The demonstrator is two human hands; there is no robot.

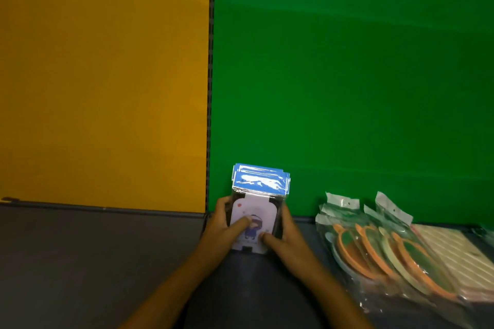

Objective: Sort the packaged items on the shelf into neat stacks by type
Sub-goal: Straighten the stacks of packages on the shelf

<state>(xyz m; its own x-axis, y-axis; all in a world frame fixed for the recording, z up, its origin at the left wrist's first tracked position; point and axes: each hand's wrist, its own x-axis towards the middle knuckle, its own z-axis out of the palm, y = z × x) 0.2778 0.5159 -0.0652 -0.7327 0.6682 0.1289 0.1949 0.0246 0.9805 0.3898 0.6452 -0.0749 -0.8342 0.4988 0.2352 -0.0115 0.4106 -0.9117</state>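
- The left hand [226, 224] and the right hand [280, 235] clasp one stack of glossy clear-wrapped packets with blue header cards and a white cartoon-printed insert [255, 211]; fingers curl round its two long sides and both thumbs press on the top face.
- The stack stands on the dark grey shelf board [93, 254], its far end close to the green back panel [347, 75]; whether it touches the panel cannot be told.
- The blue headers at the far end sit slightly staggered, so the step in hand appears to be squaring the stack. A good way would be to squeeze evenly from both sides, then tap the near edge so the slippery wrappers align without fanning.
- To the right of the grip, well apart, lies a loose overlapping pile of clear bags holding orange- and cream-rimmed oval pieces [374, 248], and beyond it a pale ribbed flat pack [454, 251]; these likely want tidying next.
- To the left, beyond a dark upright post [211, 61], is a yellow back panel [107, 75].
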